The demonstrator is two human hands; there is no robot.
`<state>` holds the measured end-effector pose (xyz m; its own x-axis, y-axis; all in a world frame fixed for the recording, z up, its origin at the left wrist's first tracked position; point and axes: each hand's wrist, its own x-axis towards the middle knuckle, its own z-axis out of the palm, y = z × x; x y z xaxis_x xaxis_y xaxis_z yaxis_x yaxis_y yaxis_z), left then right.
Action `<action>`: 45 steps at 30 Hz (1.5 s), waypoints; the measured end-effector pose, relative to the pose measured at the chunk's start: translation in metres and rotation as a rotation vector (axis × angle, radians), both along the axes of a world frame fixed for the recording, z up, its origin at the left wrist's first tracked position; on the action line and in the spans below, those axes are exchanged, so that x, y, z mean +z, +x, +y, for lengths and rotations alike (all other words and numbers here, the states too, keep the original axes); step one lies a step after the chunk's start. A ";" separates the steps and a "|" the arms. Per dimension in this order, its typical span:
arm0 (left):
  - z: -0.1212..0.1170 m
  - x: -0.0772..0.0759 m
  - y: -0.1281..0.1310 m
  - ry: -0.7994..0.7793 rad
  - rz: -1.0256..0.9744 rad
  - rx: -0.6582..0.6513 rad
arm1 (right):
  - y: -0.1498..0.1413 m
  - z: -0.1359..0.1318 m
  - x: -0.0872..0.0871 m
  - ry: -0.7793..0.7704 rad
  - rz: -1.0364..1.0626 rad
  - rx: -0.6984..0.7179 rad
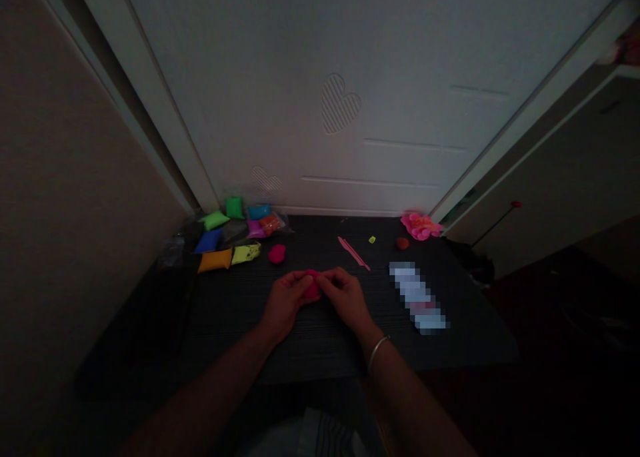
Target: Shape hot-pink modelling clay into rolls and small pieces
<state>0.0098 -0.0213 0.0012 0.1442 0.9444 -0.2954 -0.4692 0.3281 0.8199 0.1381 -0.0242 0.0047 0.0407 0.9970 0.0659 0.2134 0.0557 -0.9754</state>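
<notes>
A flattened piece of red-pink modelling clay is held just above the dark table, between both hands. My left hand grips its left side, with the thumb across the front. On its upper right edge, my right hand pinches the clay between thumb and fingers. A second lump of red-pink clay lies beyond my left hand. Pink modelling tools rest on the table past my right hand. Farther right are a tiny yellow-green bit and a small orange-brown lump.
Several coloured clay packets lie at the back left, among them an orange packet and a green one. A pink flower sits at the back right corner. A blurred-out, phone-like rectangle lies at right. A white panel rises behind the table.
</notes>
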 end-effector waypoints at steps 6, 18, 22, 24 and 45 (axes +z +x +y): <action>0.000 0.002 0.001 0.021 -0.047 0.014 | -0.001 0.000 -0.001 -0.021 0.070 -0.018; 0.000 0.001 0.000 0.040 0.032 0.015 | -0.001 0.000 -0.002 -0.083 0.094 -0.017; 0.001 0.000 0.000 0.043 0.068 0.047 | -0.001 -0.001 0.000 -0.048 0.076 -0.008; 0.001 0.000 0.000 0.038 0.083 0.054 | 0.000 0.000 0.000 -0.022 0.051 -0.001; 0.000 0.003 0.001 0.015 0.047 0.056 | -0.002 -0.001 0.000 -0.049 0.074 -0.009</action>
<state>0.0112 -0.0210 0.0044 0.0777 0.9549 -0.2866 -0.4472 0.2903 0.8460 0.1365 -0.0253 0.0049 0.0528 0.9985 0.0139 0.1410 0.0064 -0.9900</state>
